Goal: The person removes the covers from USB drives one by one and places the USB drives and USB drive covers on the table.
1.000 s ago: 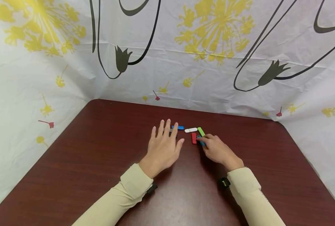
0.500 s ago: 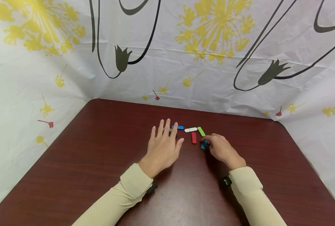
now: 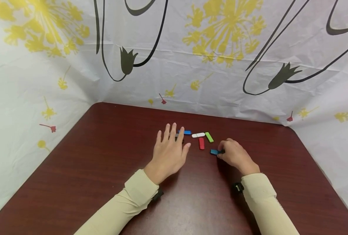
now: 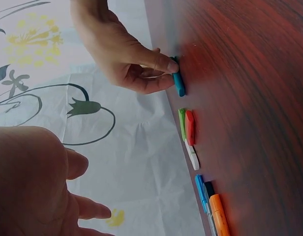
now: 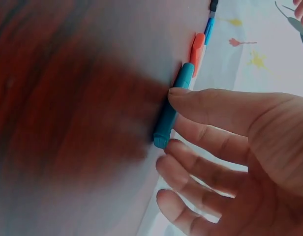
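My right hand [image 3: 235,153] pinches a teal USB stick [image 3: 213,152] between thumb and fingers, low over the table. In the right wrist view the thumb lies across the middle of the teal stick, with the other fingers below it. My left hand [image 3: 169,155] is held with its fingers straight and spread, gripping nothing. From the head it overlaps a grey stick [image 3: 176,135] and a black one. Between the hands lie a red USB stick [image 3: 201,143], a white one [image 3: 198,135], a light green one [image 3: 209,137] and a blue one [image 3: 187,132].
In the left wrist view an orange stick [image 4: 219,216] lies beside the black one [image 4: 209,188]; the left hand hides it from the head. The dark red-brown table [image 3: 133,130] ends at a patterned white cloth [image 3: 174,78] behind and at both sides.
My right hand has drawn the teal stick away from the red and green ones, to the right and slightly nearer, turning it on the way. My left hand has stayed in place.
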Available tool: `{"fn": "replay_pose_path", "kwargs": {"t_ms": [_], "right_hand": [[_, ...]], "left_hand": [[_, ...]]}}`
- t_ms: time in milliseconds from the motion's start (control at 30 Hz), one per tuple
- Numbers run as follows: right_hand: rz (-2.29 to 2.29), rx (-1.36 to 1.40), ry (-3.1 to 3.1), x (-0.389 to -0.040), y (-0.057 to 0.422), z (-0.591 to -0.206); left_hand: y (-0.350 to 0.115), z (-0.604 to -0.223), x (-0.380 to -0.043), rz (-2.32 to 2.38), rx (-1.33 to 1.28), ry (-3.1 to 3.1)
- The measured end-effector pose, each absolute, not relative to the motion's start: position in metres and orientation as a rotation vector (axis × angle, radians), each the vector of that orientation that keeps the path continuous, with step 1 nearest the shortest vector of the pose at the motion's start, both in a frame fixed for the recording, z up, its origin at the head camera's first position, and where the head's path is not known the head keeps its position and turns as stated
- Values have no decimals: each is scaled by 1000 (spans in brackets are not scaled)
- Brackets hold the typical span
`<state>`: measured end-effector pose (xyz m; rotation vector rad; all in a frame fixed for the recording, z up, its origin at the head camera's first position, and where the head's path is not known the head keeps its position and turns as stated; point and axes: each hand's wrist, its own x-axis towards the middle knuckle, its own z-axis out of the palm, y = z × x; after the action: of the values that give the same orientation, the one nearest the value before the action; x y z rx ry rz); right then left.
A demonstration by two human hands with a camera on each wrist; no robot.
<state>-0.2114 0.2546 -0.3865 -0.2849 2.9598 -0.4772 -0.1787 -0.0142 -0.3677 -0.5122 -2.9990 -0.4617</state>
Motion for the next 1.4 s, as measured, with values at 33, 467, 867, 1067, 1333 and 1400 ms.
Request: {"fn": "replay_pose_path", "kwargs": {"t_ms": [33,467,867,1067,1333,1400], "right_hand": [[-484,-269,2945,-211,255,-386],[-490,-265,2934,-206,262,-368],[-529,-346,3263,-172,253,-325],[-550,-486,3406,-150,246,-318],[-586,-813,3588,-133,232,-310],[-592,-915,3607,-130,229,-308]], "left_hand": [[-14,-368,-178,-459,-512,-3002],[-20,-362,-182,-475,-489,-2990],[-25,-347,-183,-457,-509,-2862],[-23,-341,-179,-433,-642,-2692],[-21,-335,-169,-406,-873,-2376],[-21,-333,-168,-415,-930,-2303]]}}
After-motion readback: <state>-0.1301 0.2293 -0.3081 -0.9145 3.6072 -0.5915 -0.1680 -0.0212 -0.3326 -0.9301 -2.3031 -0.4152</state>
